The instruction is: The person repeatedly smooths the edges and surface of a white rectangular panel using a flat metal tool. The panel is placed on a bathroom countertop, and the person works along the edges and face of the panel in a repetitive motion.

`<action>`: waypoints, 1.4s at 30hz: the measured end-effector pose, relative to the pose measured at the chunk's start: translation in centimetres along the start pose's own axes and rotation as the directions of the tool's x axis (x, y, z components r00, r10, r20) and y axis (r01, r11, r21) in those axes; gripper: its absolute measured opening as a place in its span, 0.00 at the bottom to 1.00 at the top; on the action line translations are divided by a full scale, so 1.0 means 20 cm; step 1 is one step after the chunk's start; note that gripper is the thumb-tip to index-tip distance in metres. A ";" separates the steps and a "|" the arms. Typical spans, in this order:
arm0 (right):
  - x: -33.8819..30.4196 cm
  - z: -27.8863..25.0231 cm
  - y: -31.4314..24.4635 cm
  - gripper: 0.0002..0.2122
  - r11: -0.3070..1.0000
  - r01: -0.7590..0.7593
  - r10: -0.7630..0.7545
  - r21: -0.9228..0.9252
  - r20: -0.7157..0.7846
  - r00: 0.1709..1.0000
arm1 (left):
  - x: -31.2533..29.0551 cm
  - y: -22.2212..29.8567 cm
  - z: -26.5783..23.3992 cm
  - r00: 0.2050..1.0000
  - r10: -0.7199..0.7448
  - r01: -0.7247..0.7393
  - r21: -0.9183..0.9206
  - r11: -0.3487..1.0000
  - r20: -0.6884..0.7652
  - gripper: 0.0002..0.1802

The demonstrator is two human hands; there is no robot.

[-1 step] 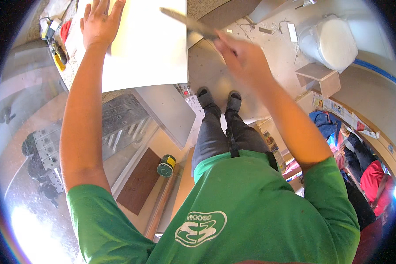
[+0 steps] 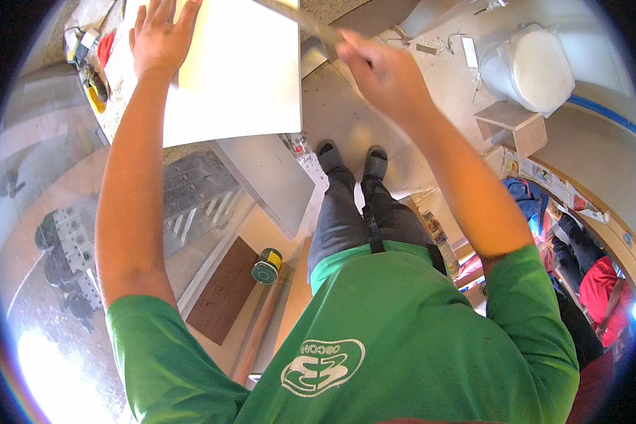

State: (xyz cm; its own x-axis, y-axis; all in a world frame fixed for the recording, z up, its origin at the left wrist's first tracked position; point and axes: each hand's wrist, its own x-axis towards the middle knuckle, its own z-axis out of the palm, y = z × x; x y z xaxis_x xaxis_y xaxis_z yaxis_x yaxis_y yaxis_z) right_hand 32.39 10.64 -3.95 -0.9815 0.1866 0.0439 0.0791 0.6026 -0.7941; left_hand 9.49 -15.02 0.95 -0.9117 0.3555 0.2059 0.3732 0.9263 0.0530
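Observation:
A white board with a glossy face lies at the upper left, on a speckled surface. My left hand rests flat on it near the far left, fingers spread. In my right hand, closed around one end, is a long narrow file-like tool. The tool reaches left across the board's right edge and is smeared by motion, so its exact kind is unclear. Its far end runs towards the picture's top edge. Whether it touches the board edge, I cannot tell.
Yellow-handled tools and a cable lie left of the board. Below stand a dark green can and a brown panel. At right are a toilet, a small open box and a clothes-filled shelf. Scraps litter the floor.
My right hand and the tool have shifted away from me and slightly left. My left hand and the board have stayed where they were.

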 end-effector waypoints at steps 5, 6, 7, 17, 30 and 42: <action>0.03 -0.04 0.05 0.23 0.996 -0.024 0.025 0.085 -0.007 1.000 | 0.02 -0.02 0.01 1.000 -0.004 0.004 -0.010 1.000 0.010 0.40; -0.06 -0.07 0.05 0.23 0.993 -0.019 0.018 0.116 0.012 1.000 | 0.02 -0.03 0.01 1.000 -0.004 0.004 -0.012 1.000 0.015 0.40; -0.16 -0.08 0.03 0.24 0.984 -0.126 0.116 0.124 0.089 0.989 | 0.02 -0.04 0.02 1.000 0.000 0.000 -0.006 1.000 0.005 0.39; -0.57 -0.28 -0.09 0.22 0.661 -0.488 0.292 0.570 0.404 0.867 | 0.05 -0.08 0.08 0.997 0.056 -0.053 0.057 0.997 -0.053 0.38; -0.78 -0.07 0.03 0.28 0.958 -0.287 0.257 0.017 0.396 0.881 | 0.03 -0.03 0.04 1.000 -0.020 0.020 0.008 1.000 0.004 0.39; -0.32 0.08 -0.10 0.27 0.964 -0.239 0.198 0.118 0.280 0.939 | 0.04 -0.06 0.05 0.999 0.044 -0.043 0.050 0.998 -0.026 0.38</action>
State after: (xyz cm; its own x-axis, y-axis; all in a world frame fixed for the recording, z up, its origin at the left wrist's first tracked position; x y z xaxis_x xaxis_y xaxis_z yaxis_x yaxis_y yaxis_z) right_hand 38.24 7.09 -3.57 -0.9551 0.0779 -0.2859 0.2899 0.4446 -0.8475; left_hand 8.12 -15.63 0.00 -0.8897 0.3924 0.2332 0.4025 0.9154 -0.0049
